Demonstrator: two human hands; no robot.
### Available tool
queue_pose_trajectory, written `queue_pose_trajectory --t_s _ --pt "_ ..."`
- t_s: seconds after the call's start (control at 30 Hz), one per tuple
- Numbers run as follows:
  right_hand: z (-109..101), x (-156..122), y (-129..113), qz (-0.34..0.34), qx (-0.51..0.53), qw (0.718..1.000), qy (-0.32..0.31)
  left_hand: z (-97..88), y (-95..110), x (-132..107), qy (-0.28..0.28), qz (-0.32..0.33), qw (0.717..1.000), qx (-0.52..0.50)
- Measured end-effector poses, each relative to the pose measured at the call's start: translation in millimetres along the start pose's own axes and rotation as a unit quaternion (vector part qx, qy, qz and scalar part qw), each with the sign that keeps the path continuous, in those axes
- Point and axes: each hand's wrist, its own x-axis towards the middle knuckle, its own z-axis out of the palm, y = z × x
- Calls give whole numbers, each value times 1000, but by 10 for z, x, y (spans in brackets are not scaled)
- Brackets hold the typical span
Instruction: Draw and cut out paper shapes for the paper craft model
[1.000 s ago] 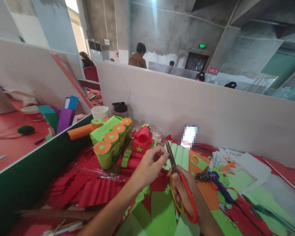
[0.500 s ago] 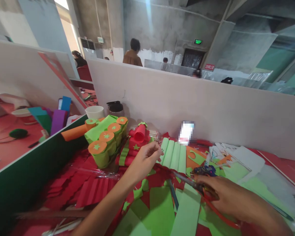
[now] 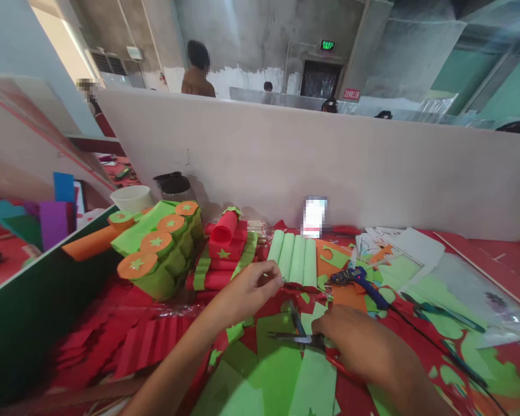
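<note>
My right hand (image 3: 357, 341) is closed around the handles of a pair of scissors (image 3: 286, 336). The blades point left over sheets of green paper (image 3: 281, 367). My left hand (image 3: 255, 287) has its fingers curled into a pinch; whatever may be between them is too small to make out. Just beyond its fingertips lies a row of pale green paper rolls (image 3: 292, 257). To its left stands a red paper tank model (image 3: 225, 248) with green bands and a star. A green tank model (image 3: 160, 248) with orange star-marked wheels is farther left.
A blue glue gun (image 3: 359, 283) and its cord lie right of the rolls, near green-handled scissors (image 3: 448, 312) and paper scraps. A lit phone (image 3: 314, 218) leans on the white partition (image 3: 351, 167). Folded red strips (image 3: 151, 346) lie at left, beside a dark green divider (image 3: 39, 323).
The view has swung right, so the models sit farther left. My right hand has come down and nearer with the scissors, uncovering the glue gun. My left hand stays pinched.
</note>
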Motion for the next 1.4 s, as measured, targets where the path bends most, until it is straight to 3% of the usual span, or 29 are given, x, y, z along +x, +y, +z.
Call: queue_pose_trajectory --t_s 0.1,0.23,0.37,0.47,0.67,0.9,1.07,1.17,1.3,1.4 --pt "-59 -6 -109 15 -22 999 -41 -26 31 -10 -7 -15 1000 -17" --pt "-227 24 -104 -14 34 998 44 1 54 -16 -23 -3 999 -34" --pt "-368 132 -92 -16 216 969 122 73 53 -8 -58 -4 997 -57" --pt "-379 204 -80 -21 294 945 143 121 48 -5 -70 -6 995 -67" --pt "-315 271 -29 -44 335 929 149 176 12 1 -63 -2 996 -66" --pt "-303 300 -10 -52 367 919 137 200 -12 12 -55 9 996 -69" --pt "-268 326 39 -57 434 895 81 136 75 -13 -34 21 998 -55" --pt "-249 342 66 -69 476 876 35 90 113 -33 -18 58 998 -22" --pt "-224 356 79 -91 520 849 -15 69 84 -40 -37 138 989 24" --pt "-199 368 82 -101 533 839 -38 67 47 -37 -53 158 985 39"
